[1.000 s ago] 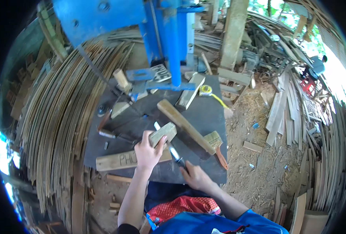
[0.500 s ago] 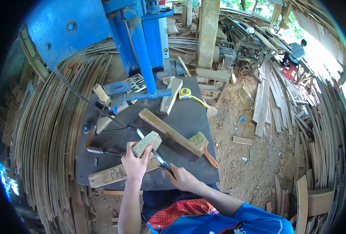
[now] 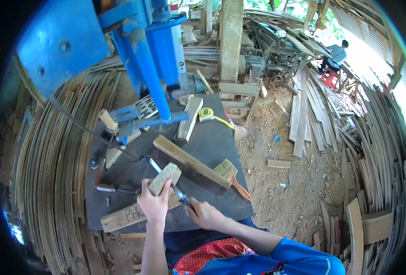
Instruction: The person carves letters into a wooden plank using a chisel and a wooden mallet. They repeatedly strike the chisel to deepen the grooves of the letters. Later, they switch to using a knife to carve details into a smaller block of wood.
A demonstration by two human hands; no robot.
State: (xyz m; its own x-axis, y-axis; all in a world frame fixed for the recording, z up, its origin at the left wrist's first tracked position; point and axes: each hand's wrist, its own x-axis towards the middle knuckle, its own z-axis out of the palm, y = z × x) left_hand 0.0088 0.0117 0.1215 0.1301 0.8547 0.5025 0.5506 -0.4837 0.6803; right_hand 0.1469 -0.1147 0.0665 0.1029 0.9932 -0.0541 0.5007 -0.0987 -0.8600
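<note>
My left hand [image 3: 153, 201] grips a pale, angular wooden block [image 3: 165, 175] above the shiny narrow blade of a tool [image 3: 155, 166]. The tool's dark handle is in the closed fingers of my right hand [image 3: 203, 213], right of my left wrist. Below them a board with black lettering [image 3: 116, 221] lies on the dark tabletop [image 3: 221, 146]. A longer wooden bar [image 3: 191, 162] lies diagonally behind the blade, with a wide brush with wooden handle [image 3: 239, 188] at its right end.
A blue machine [image 3: 161, 91] with a thin band blade stands over the table. A yellow tape measure [image 3: 205, 114] lies at the back right. Stacked slats [image 3: 42, 174] line both sides; sawdust covers the floor. A seated person [image 3: 336, 57] is at upper right, beside a concrete post [image 3: 230, 46].
The view has shifted, so table and machine appear further left and the person shows more fully. The block in my left hand has turned slightly; both hands keep their hold.
</note>
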